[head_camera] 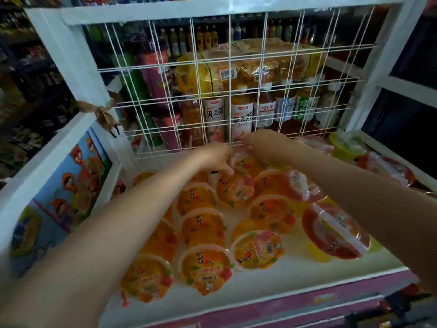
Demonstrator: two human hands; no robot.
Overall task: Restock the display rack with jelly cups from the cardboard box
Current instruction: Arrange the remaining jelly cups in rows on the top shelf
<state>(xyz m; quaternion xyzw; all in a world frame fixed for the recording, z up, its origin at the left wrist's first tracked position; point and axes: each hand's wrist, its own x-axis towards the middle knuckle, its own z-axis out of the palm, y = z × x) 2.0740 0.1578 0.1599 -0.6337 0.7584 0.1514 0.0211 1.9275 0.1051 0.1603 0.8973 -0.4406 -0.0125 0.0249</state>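
Several orange jelly cups (203,223) with printed film lids lie on the white shelf (295,268) of the display rack. Both my arms reach to the back of the shelf, by the wire grid (236,91). My left hand (217,157) has its fingers curled down onto a jelly cup (235,190) at the back of the pile. My right hand (264,140) curls over another back cup (248,162), which it partly hides. The cardboard box is not in view.
Tea bottles (241,121) and wrapped multipacks (248,67) stand behind the grid. White frame posts (68,62) flank the shelf. A green jelly cup (346,147) and red-lidded cups (387,169) lie on the right. A pink trim (307,304) marks the front edge.
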